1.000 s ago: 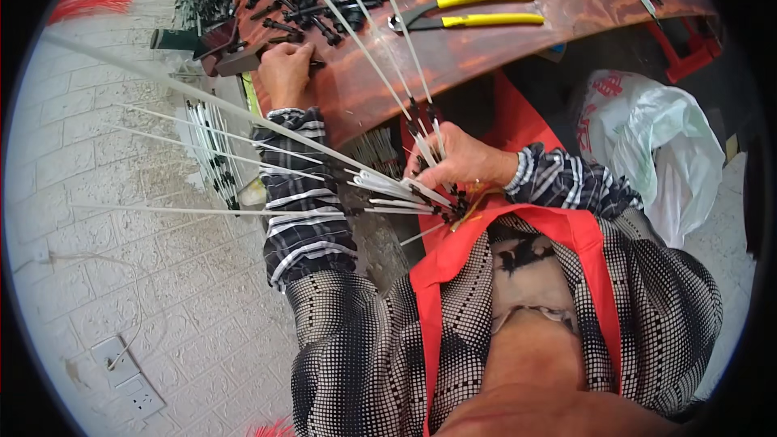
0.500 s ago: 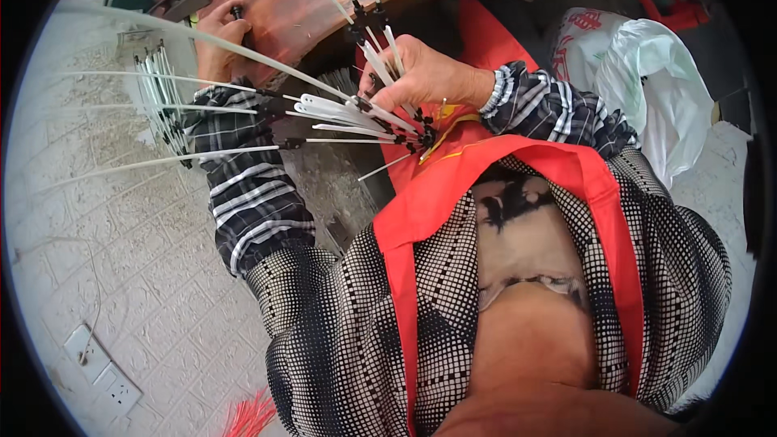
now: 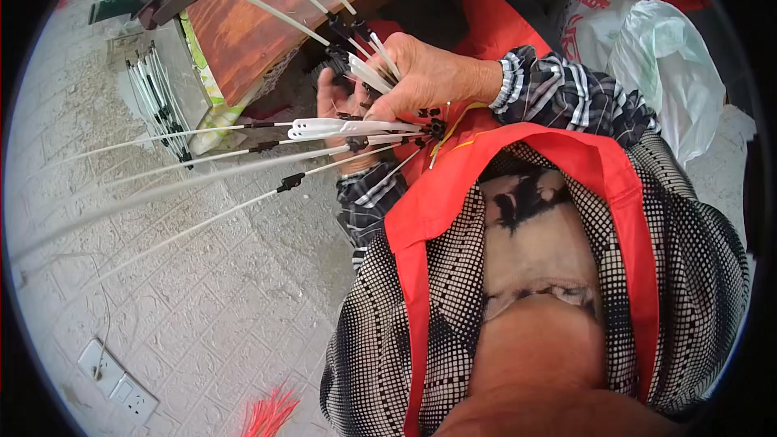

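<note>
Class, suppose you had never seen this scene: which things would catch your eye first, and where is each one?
First, the fan of thin white rods with black joints, spreading leftward over the paved floor from the right hand near the top centre. Next, the bright red apron running down the middle over a checked top. The left hand sits just behind the rods, beside the brown wooden table at upper left.

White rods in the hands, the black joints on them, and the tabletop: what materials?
White rods: likely plastic or fibreglass, thin, smooth, slightly glossy. Black joints: apparently moulded plastic, matt. Tabletop: wood or wood veneer, reddish-brown streaked grain with a sheen.
</note>
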### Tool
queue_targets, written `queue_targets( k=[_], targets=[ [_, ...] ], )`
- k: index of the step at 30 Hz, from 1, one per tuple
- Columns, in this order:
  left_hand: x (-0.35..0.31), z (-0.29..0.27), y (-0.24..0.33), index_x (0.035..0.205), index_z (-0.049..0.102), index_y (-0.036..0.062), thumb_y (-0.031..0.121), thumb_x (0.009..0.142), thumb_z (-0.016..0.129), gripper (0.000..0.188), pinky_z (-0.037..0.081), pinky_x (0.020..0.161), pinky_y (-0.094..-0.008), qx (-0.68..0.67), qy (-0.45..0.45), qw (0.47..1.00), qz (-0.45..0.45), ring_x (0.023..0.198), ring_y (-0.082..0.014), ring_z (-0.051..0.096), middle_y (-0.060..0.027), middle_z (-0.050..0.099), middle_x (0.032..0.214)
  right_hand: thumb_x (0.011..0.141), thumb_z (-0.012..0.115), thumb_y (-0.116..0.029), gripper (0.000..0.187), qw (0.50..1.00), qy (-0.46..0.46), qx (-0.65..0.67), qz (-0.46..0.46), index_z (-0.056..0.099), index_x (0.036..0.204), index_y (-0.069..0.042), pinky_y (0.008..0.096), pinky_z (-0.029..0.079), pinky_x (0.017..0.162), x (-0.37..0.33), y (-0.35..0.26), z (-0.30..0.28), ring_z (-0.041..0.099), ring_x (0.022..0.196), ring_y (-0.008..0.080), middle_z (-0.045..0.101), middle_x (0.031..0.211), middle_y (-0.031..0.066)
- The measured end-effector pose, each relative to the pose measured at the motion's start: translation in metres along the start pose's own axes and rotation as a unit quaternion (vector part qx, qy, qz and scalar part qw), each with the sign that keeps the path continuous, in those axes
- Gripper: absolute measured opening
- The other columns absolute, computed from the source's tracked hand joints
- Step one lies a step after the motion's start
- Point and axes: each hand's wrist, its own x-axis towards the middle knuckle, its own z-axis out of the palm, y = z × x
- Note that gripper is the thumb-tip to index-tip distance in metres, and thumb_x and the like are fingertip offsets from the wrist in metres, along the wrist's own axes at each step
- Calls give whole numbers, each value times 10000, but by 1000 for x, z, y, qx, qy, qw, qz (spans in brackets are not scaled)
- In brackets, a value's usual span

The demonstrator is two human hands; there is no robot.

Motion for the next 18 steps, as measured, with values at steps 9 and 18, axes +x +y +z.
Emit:
queue_targets(
  k=[9,18],
  targets=[
    [14,8,-5,1091,550,66,223,940,505,222,523,770,-317,-24,22,996,-80,854,-136,609,-95,626,1045,699,786,-131,213,999,12,12,-45,647,784,6,215,434,539,-7,4,-2,530,589,40,604,649,-19],
    [20,-14,-14,1158,526,37,68,882,580,283,540,785,-304,28,-160,986,48,907,-182,623,-119,622,1060,717,783,-131,208,1000,22,-11,-16,647,795,5,213,425,514,-13,11,-1,523,572,34,601,638,-13]
  ],
)
